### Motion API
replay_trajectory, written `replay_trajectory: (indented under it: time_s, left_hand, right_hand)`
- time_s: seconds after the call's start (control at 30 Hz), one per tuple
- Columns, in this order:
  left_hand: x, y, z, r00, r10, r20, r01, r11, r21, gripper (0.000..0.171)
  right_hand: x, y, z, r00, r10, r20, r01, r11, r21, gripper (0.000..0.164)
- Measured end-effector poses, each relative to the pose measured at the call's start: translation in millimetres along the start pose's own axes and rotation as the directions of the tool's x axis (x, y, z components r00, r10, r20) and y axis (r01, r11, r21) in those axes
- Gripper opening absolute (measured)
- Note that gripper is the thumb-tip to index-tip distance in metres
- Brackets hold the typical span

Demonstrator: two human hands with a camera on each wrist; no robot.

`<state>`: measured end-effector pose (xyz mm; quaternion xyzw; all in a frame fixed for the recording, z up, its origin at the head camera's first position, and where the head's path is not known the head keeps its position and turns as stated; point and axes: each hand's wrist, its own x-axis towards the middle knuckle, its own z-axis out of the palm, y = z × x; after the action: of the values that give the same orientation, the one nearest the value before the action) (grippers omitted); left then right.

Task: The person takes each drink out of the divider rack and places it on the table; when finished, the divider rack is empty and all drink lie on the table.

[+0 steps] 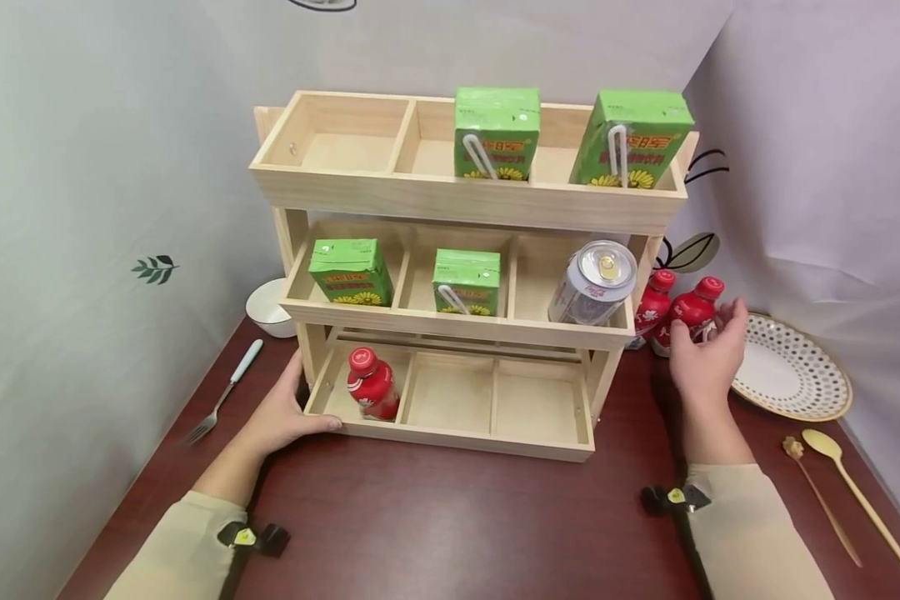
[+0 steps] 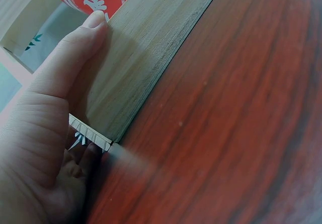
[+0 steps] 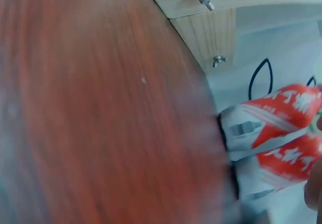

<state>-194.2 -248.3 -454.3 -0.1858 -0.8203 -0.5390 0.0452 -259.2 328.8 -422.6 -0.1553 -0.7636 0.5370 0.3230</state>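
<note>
Evidently, the reddish-brown worktop carries a three-tier wooden rack. At its lower left corner the left hand grips it, thumb over the front board; the other fingers are mostly hidden in the head view, while the left wrist view shows some curled past the corner. The right hand is at two red bottles right of the rack, thumb and fingers apart; I cannot tell whether they touch. Its wrist view crops the fingers, yet reveals a metal wing nut.
</note>
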Motion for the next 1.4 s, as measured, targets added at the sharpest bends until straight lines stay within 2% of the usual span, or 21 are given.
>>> replay_trajectory:
  time_s: [0.13, 0.27, 0.37, 0.5, 0.63, 0.77, 0.87, 1.0, 1.23, 1.27, 1.33, 1.4]
  left_hand:
    - [0.1, -0.2, 0.2, 1.0, 0.009, 0.001, -0.009, 1.0, 0.009, 0.124]
    - [0.3, -0.1, 0.1, 1.0, 0.007, -0.001, -0.007, 1.0, 0.014, 0.124]
    - [0.1, 0.3, -0.6, 1.0, 0.011, 0.0, -0.011, 1.0, 0.016, 0.124]
    - [-0.7, 1.0, -1.0, 1.0, 0.006, 0.002, -0.006, 1.0, 0.011, 0.123]
    - [-0.7, -3.2, -0.6, 1.0, 0.012, -0.003, -0.012, 1.0, -0.001, 0.124]
    - [0.5, -17.6, -0.5, 1.0, 0.015, -0.013, -0.015, 1.0, 0.0, 0.126]
    - [1.6, -29.6, -0.6, 1.0, 0.012, -0.014, -0.012, 1.0, 0.015, 0.128]
    - [2.5, -36.0, -0.7, 1.0, 0.009, -0.007, -0.009, 1.0, 0.012, 0.129]
    - [3.1, -33.7, -0.2, 1.0, 0.001, -0.004, -0.001, 1.0, 0.004, 0.129]
    - [2.6, -28.5, -0.1, 1.0, 0.001, -0.004, -0.001, 1.0, 0.005, 0.129]
    - [1.4, -18.6, 0.0, 1.0, 0.001, -0.003, -0.001, 1.0, 0.009, 0.128]
    - [0.1, -9.8, 0.2, 1.0, 0.002, -0.002, -0.002, 1.0, 0.007, 0.126]
  right_hand:
    - [-2.7, -20.8, -2.2, 1.0, 0.028, -0.009, -0.027, 0.997, 0.074, 0.076]
    - [-12.4, -49.2, -4.1, 1.0, -0.008, -0.023, 0.01, 0.995, 0.104, 0.074]
    - [-21.6, -72.5, -6.6, 0.999, -0.031, -0.024, 0.035, 0.983, 0.181, 0.072]
    - [-32.0, -96.1, -11.9, 0.998, -0.066, -0.017, 0.069, 0.95, 0.305, 0.07]
    - [-45.9, -116.2, -16.4, 0.988, -0.157, -0.007, 0.145, 0.892, 0.427, 0.072]
    - [-62.6, -135.6, -17.8, 0.956, -0.294, -0.005, 0.26, 0.839, 0.477, 0.074]
    - [-73.8, -146.6, -18.4, 0.918, -0.398, 0.001, 0.345, 0.798, 0.494, 0.075]
    - [-86.8, -158.3, -21.5, 0.872, -0.489, 0.012, 0.413, 0.749, 0.518, 0.077]
    - [-108.1, -173.0, -22.4, 0.832, -0.555, 0.009, 0.428, 0.652, 0.625, 0.079]
    - [-111.5, -174.7, -21.0, 0.823, -0.568, 0.006, 0.434, 0.635, 0.639, 0.08]
    - [-118.0, -176.9, -17.2, 0.799, -0.602, 0.002, 0.453, 0.603, 0.657, 0.08]
    - [-123.3, -176.9, -12.4, 0.762, -0.647, 0.004, 0.486, 0.576, 0.657, 0.082]
